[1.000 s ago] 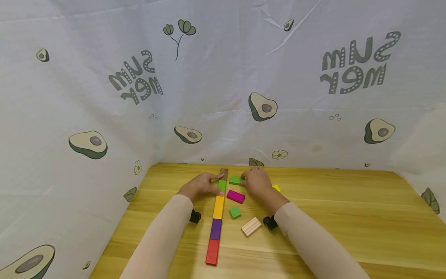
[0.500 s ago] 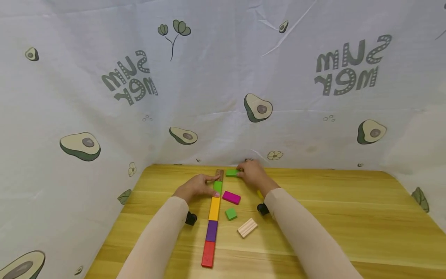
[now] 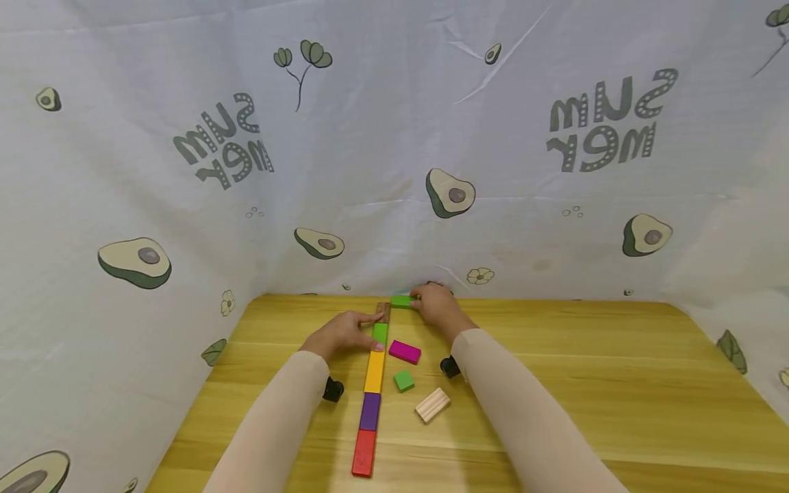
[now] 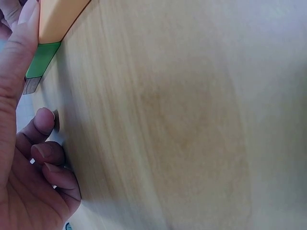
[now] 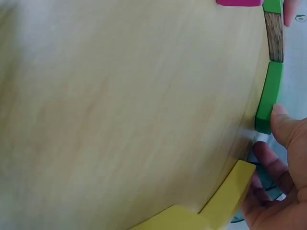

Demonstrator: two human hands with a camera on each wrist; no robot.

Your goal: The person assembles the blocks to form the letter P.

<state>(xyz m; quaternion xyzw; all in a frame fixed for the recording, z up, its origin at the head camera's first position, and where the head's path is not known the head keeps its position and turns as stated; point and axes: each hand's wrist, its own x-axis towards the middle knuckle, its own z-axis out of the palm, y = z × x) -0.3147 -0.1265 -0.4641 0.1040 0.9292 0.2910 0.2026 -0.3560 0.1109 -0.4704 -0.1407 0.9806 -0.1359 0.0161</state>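
A line of flat blocks runs away from me: red (image 3: 364, 453), purple (image 3: 370, 411), yellow (image 3: 374, 373), green (image 3: 380, 333) and a dark brown wooden block (image 3: 383, 313) at the far end. My left hand (image 3: 342, 333) rests at its far part, thumb near the yellow-green joint and index finger on the brown block; its other fingers curl loosely in the left wrist view. My right hand (image 3: 435, 303) pinches a second green block (image 3: 401, 301) beside the brown block's far end. In the right wrist view this green block (image 5: 268, 98) lies end to end with the brown one.
Right of the line lie a magenta block (image 3: 405, 352), a small green block (image 3: 403, 381) and a pale grooved wood block (image 3: 433, 405). Yellow pieces (image 5: 228, 191) show near my right hand in the right wrist view. A printed cloth (image 3: 370, 171) hangs behind the table.
My right hand has slid the green block away from me and leftward, up to the brown block's far end. The left hand stays on the line; the head view has shifted slightly.
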